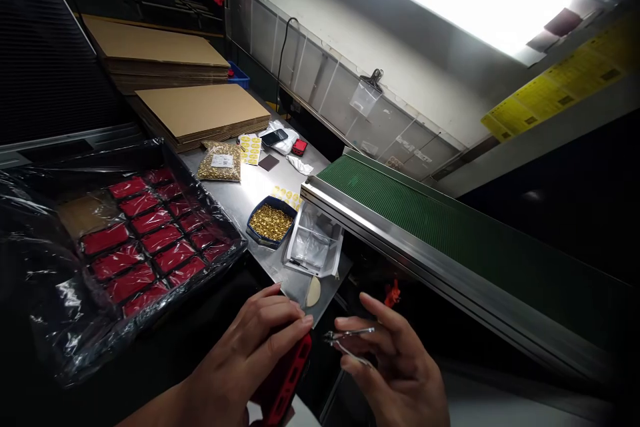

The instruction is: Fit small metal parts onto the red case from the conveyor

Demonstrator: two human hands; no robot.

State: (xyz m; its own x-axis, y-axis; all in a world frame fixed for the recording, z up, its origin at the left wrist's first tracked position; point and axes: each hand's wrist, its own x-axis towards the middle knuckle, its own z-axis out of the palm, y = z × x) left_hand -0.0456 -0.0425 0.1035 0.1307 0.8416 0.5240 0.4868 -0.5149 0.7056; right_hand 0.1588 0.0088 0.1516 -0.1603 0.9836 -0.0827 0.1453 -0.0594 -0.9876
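Observation:
At the bottom centre my left hand [255, 340] grips a red-edged rectangular part [287, 383] with slots along its side, its fingers wrapped over the top. Most of that part's dark face is hidden by the hand. Just to the right, my right hand [400, 363] holds a small silver nail clipper [347, 340] between thumb and fingers, its lever raised and its head pointing at the red-edged part. A small gap separates the clipper from the part. Beyond the fingers, a round cream pad [313, 291] lies on the corner of the metal table [260, 263].
At left, a plastic-lined black tray [233, 247] holds rows of red parts. A dark bowl of small brass pieces [271, 221] stands beside a white divided bin [314, 243]. Behind are a bag of brass pieces [220, 170] and cardboard stacks [200, 110]. A green conveyor [425, 207] runs right.

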